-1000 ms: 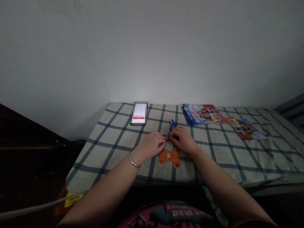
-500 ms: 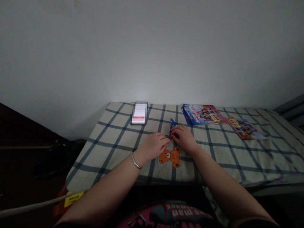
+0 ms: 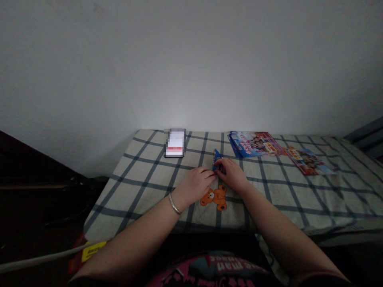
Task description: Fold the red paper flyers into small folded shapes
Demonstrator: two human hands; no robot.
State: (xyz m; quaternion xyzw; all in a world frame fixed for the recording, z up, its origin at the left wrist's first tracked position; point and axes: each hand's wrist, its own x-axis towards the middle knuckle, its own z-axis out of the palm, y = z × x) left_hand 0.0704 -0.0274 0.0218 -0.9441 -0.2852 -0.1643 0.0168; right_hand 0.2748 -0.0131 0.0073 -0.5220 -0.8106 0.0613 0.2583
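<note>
A small folded piece of blue printed paper (image 3: pixel 216 155) stands on the checked cloth, partly covered by my fingers. My right hand (image 3: pixel 231 173) grips it from the right, thumb and fingers pinched together. From the left, my left hand (image 3: pixel 197 182), with a silver bangle at the wrist, presses its closed fingertips to the paper's near end. Both sets of fingertips meet there, and the lower part of the paper is hidden. Just below my hands, an orange teddy bear print (image 3: pixel 214 197) shows on the cloth.
A lit phone (image 3: pixel 175 143) lies near the wall, left of my hands. At the back right is a stack of colourful flyers (image 3: pixel 251 143), with another flyer (image 3: pixel 311 161) farther right. The checked cloth (image 3: pixel 143 167) covers the table, which meets a white wall (image 3: pixel 191 71).
My left hand has shifted slightly right and up along the paper's near end. My right hand stays almost in place, still pinching the paper.
</note>
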